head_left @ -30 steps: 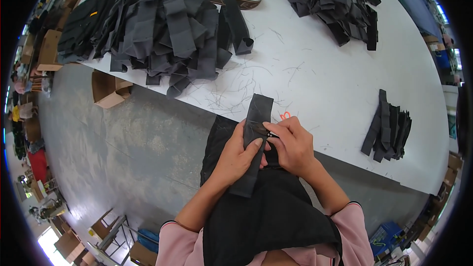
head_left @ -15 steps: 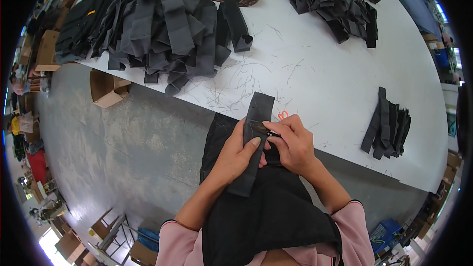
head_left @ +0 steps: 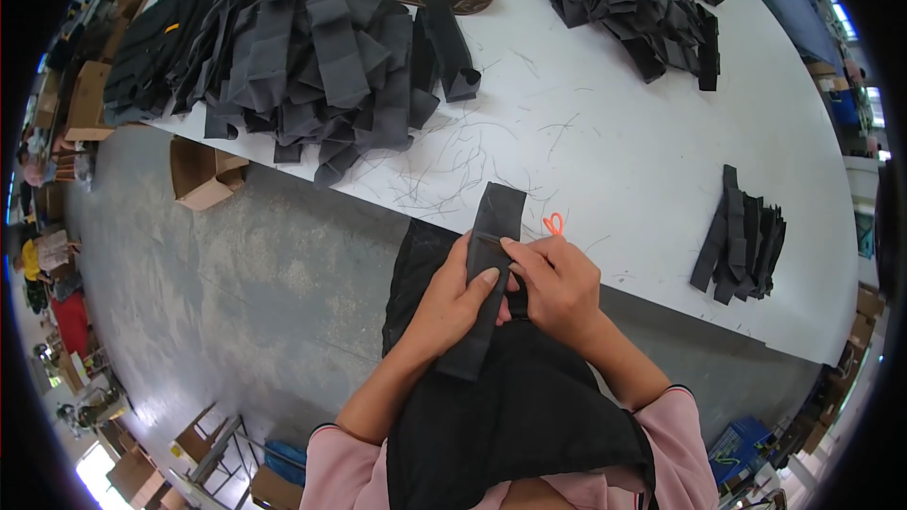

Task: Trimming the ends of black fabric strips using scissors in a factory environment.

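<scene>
A flat dark grey fabric strip [head_left: 498,212] lies slanted in front of me, over my black apron [head_left: 529,406] and close to the table's edge. My left hand [head_left: 452,297] grips it, thumb on top and fingers underneath. At the strip's right edge my right hand [head_left: 564,288] is closed, thumb and forefinger meeting on a thin crease or seam. Whatever those fingers pinch is hidden. An orange loop [head_left: 555,224] shows just beyond the right knuckles; whether it hangs from something in that hand, I cannot tell.
On the white table [head_left: 652,179] lie a big heap of dark strips [head_left: 321,57], another heap [head_left: 624,0] at the back and a small bundle [head_left: 742,241] at right. Loose threads [head_left: 425,165] are scattered between. A cardboard box [head_left: 203,175] stands on the floor at left.
A small dark tool with shiny spots between my right fingers is no longer visible. The right fingers have closed in on the strip, and the orange loop has shifted slightly right.
</scene>
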